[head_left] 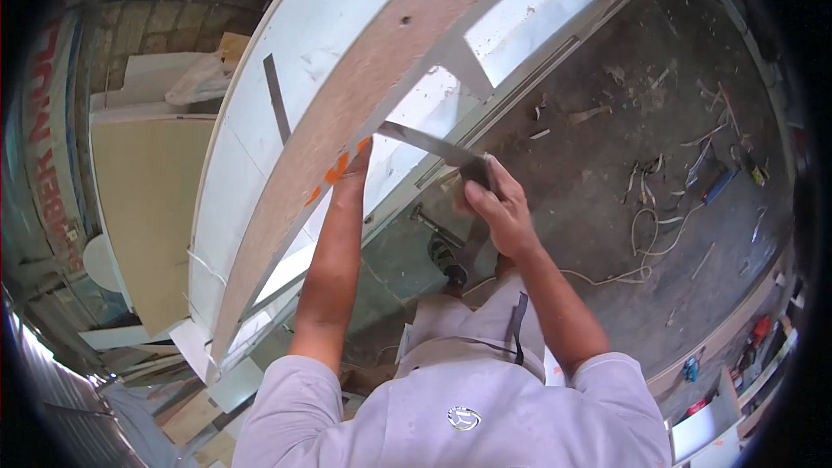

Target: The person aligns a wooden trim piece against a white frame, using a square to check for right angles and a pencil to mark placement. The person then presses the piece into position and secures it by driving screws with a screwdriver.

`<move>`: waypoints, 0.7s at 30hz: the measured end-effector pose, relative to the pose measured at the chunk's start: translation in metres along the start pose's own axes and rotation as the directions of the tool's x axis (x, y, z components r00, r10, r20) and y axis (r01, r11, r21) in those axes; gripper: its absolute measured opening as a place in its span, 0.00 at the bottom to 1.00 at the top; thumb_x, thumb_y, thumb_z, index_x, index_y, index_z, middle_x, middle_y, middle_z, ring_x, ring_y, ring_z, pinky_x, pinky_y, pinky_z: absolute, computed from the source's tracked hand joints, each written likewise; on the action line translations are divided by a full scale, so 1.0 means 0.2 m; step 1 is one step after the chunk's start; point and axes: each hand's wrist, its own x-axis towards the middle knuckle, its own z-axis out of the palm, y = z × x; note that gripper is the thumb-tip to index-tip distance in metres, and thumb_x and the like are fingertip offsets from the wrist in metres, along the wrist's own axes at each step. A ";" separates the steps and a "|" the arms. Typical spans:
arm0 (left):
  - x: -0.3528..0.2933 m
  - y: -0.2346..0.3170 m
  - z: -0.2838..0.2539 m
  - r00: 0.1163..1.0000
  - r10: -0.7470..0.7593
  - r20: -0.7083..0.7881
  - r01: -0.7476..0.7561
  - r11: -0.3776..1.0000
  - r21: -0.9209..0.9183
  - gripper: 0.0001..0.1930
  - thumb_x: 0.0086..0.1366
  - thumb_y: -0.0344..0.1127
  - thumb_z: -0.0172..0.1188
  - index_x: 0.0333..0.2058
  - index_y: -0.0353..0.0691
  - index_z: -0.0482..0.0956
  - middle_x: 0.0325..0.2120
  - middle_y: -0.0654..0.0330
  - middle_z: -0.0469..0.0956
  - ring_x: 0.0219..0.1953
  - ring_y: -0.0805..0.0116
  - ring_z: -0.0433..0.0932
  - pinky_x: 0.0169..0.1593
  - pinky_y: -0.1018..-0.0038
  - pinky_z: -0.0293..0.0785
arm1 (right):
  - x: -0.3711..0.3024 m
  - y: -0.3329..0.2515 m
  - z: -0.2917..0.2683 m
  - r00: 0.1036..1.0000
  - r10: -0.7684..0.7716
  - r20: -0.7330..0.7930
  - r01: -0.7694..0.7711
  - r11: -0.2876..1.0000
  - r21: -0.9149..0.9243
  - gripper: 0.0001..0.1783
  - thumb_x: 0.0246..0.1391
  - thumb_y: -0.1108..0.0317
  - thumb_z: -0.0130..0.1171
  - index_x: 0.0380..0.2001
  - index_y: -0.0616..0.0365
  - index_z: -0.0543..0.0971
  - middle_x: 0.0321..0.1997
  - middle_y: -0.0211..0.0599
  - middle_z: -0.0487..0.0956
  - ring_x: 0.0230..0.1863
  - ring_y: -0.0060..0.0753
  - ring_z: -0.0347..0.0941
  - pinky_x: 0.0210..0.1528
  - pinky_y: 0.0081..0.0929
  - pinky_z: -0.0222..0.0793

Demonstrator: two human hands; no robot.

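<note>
A long board [347, 82] with a pinkish-brown face curves across my view, from the top of the frame down to the lower left. It stands in the way and hides part of the big white surface [247, 134] behind it. A tan panel [160, 217] is at the left of the frame, near some clutter. On the right is the grey floor [581, 169], messy with little scraps. A pale cord [643, 276] makes loops there, and a blue thing [718, 186] lies near it. One of my shoes [446, 258] shows near the middle, with a metal tool [436, 225] on the floor just beside it. The tool with a flat grey blade [425, 143] is in my right hand [503, 212], a bit above the middle of the frame. My right fingers are curled closed around its dark handle, with my thumb on the near side. The blade points left and a bit up, away from those fingers, and its far end reaches the edge of the board. My left hand [358, 163] is up against that edge, just below the blade's end. Its fingers are mostly hidden, so I can't tell how far open they are or if they grip the board.
</note>
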 end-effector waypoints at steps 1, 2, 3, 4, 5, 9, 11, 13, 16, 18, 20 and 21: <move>0.05 0.09 -0.03 0.996 -0.088 0.030 0.092 0.976 -0.197 0.18 0.69 0.40 0.53 0.52 0.36 0.77 0.49 0.46 0.79 0.51 0.47 0.78 0.56 0.57 0.74 | -0.01 -0.06 -0.04 0.991 -0.108 0.081 0.123 0.969 -0.213 0.23 0.56 0.57 0.64 0.50 0.60 0.75 0.30 0.34 0.77 0.31 0.28 0.74 0.34 0.28 0.69; 0.02 0.06 -0.02 0.993 -0.103 0.057 0.116 0.941 -0.317 0.20 0.68 0.41 0.55 0.54 0.38 0.75 0.51 0.47 0.77 0.53 0.48 0.76 0.57 0.57 0.73 | -0.03 -0.12 -0.04 0.961 -0.191 0.201 0.257 0.883 -0.394 0.27 0.53 0.55 0.66 0.51 0.61 0.75 0.31 0.36 0.78 0.31 0.32 0.74 0.36 0.30 0.69; 0.00 0.02 -0.02 0.989 -0.120 0.084 0.145 0.891 -0.431 0.22 0.66 0.42 0.57 0.57 0.40 0.73 0.54 0.48 0.75 0.55 0.49 0.74 0.57 0.57 0.73 | -0.04 -0.16 -0.04 0.910 -0.244 0.334 0.396 0.746 -0.535 0.30 0.50 0.54 0.68 0.52 0.61 0.75 0.32 0.38 0.79 0.32 0.36 0.75 0.37 0.32 0.69; -0.03 -0.01 -0.01 0.984 -0.137 0.111 0.175 0.825 -0.537 0.25 0.65 0.44 0.59 0.59 0.42 0.71 0.56 0.49 0.73 0.56 0.50 0.73 0.58 0.57 0.72 | -0.06 -0.17 -0.02 0.894 -0.189 0.405 0.427 0.628 -0.650 0.33 0.47 0.52 0.69 0.52 0.61 0.75 0.34 0.39 0.79 0.33 0.38 0.75 0.38 0.32 0.69; -0.03 -0.07 0.01 0.991 -0.085 0.107 0.131 0.811 -0.571 0.27 0.59 0.44 0.66 0.55 0.40 0.72 0.53 0.50 0.74 0.54 0.52 0.73 0.57 0.59 0.71 | -0.07 -0.18 0.00 0.876 -0.124 0.466 0.462 0.490 -0.739 0.36 0.44 0.51 0.70 0.53 0.60 0.75 0.35 0.40 0.80 0.34 0.41 0.75 0.40 0.33 0.69; 0.08 0.06 -0.11 0.834 0.092 0.545 0.547 0.004 -0.837 0.30 0.71 0.50 0.54 0.67 0.45 0.63 0.66 0.50 0.63 0.67 0.54 0.63 0.70 0.62 0.61 | -0.07 0.01 0.00 0.875 0.017 0.483 0.483 0.034 -0.875 0.40 0.42 0.50 0.72 0.58 0.54 0.74 0.34 0.38 0.80 0.37 0.41 0.76 0.42 0.36 0.69; 0.12 0.09 -0.22 0.773 0.174 0.609 0.589 0.159 -0.793 0.30 0.71 0.49 0.56 0.68 0.49 0.62 0.68 0.51 0.60 0.69 0.53 0.61 0.72 0.62 0.58 | -0.02 0.08 0.07 0.872 0.115 0.475 0.484 -0.068 -0.872 0.42 0.43 0.52 0.72 0.63 0.51 0.71 0.34 0.38 0.78 0.39 0.40 0.76 0.43 0.37 0.70; 0.13 0.27 -0.16 0.828 0.265 0.495 0.338 0.468 -0.816 0.31 0.70 0.47 0.58 0.69 0.56 0.60 0.70 0.52 0.57 0.70 0.50 0.58 0.73 0.60 0.55 | 0.02 0.21 0.01 0.882 0.099 0.461 0.471 -0.135 -0.872 0.44 0.44 0.52 0.71 0.65 0.51 0.69 0.35 0.38 0.78 0.39 0.41 0.76 0.44 0.37 0.70; 0.05 0.30 -0.04 0.843 0.318 0.433 0.251 0.481 -0.840 0.31 0.68 0.46 0.59 0.68 0.65 0.61 0.71 0.51 0.55 0.71 0.49 0.56 0.72 0.58 0.55 | 0.07 0.32 0.03 0.885 0.155 0.439 0.462 -0.171 -0.870 0.43 0.47 0.51 0.69 0.66 0.49 0.68 0.37 0.39 0.78 0.39 0.43 0.77 0.44 0.38 0.72; 0.02 0.31 -0.03 0.834 0.312 0.455 0.251 0.520 -0.816 0.30 0.68 0.47 0.59 0.67 0.68 0.62 0.71 0.52 0.55 0.70 0.49 0.58 0.72 0.58 0.57 | 0.07 0.33 0.01 0.890 0.200 0.410 0.442 -0.157 -0.883 0.41 0.49 0.52 0.68 0.66 0.48 0.68 0.37 0.39 0.79 0.39 0.43 0.78 0.43 0.39 0.73; 0.02 0.32 -0.04 0.829 0.312 0.464 0.244 0.545 -0.803 0.30 0.68 0.47 0.59 0.67 0.71 0.62 0.71 0.53 0.55 0.70 0.50 0.59 0.71 0.58 0.59 | 0.08 0.34 0.00 0.888 0.256 0.382 0.426 -0.146 -0.893 0.40 0.50 0.52 0.67 0.66 0.47 0.67 0.37 0.40 0.79 0.38 0.43 0.78 0.42 0.40 0.74; 0.02 0.31 -0.04 0.828 0.313 0.466 0.240 0.553 -0.798 0.29 0.67 0.48 0.59 0.66 0.73 0.63 0.71 0.54 0.55 0.69 0.50 0.60 0.70 0.58 0.60 | 0.09 0.36 -0.01 0.885 0.281 0.370 0.420 -0.141 -0.897 0.40 0.51 0.53 0.67 0.67 0.46 0.67 0.37 0.40 0.79 0.38 0.43 0.79 0.41 0.40 0.75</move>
